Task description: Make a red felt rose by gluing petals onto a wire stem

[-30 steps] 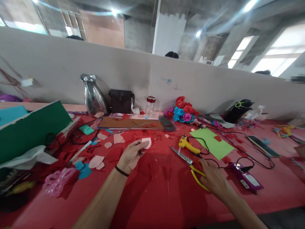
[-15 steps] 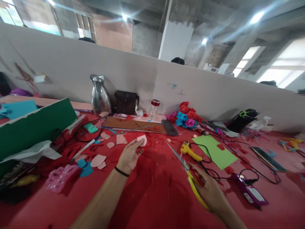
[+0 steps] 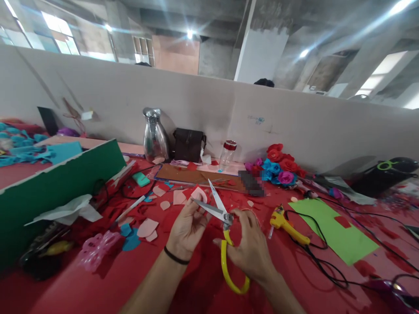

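Observation:
Between the thumb and fingers of my left hand [image 3: 187,230] is a small pale pink paper piece [image 3: 199,194] with a red edge showing behind it. My right hand [image 3: 250,246] grips yellow-handled scissors [image 3: 225,218]. Their blades are spread apart, pointing up and left, and the lower blade reaches across the fingertips of my left hand near the paper piece. Part of the scissors' handle is hidden behind my right fingers. Left of my hands, pink paper pieces [image 3: 147,228] and blue paper scraps [image 3: 131,240] lie on the red table [image 3: 203,292].
A yellow glue gun [image 3: 290,224] lies by a green sheet [image 3: 340,231], its cord trailing right. Behind are paper flowers [image 3: 278,165], a glass jar [image 3: 227,155], a dark bag [image 3: 189,146] and a metal jug [image 3: 155,137]. A green board [image 3: 65,200] stands at left.
My right hand has brought the scissors up and left to the paper piece, and their blades have opened. My left hand still holds the paper. The view has turned left.

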Available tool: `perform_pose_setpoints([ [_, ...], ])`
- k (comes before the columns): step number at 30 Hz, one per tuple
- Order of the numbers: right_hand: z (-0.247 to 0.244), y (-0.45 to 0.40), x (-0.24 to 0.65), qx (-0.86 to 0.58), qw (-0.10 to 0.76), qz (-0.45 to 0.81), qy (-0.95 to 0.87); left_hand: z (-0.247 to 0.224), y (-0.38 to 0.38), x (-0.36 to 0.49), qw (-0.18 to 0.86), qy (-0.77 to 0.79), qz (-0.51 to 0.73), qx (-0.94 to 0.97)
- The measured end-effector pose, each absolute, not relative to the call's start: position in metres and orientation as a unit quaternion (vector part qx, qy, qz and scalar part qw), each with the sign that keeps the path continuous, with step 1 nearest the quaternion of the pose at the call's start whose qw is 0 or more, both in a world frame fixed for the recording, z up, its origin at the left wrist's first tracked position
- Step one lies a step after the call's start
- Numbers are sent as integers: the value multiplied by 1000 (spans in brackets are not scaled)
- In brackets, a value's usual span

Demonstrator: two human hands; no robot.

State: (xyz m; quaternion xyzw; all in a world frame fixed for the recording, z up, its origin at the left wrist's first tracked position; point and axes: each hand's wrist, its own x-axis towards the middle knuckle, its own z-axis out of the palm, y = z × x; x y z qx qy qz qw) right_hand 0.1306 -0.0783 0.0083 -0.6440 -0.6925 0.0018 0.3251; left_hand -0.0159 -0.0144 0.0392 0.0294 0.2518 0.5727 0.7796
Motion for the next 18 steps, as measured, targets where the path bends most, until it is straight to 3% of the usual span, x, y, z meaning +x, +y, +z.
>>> perform_pose_setpoints([
  [18,-7,-82,138,-592,395,63,-700,36,-19,-6,792,281,542,19],
])
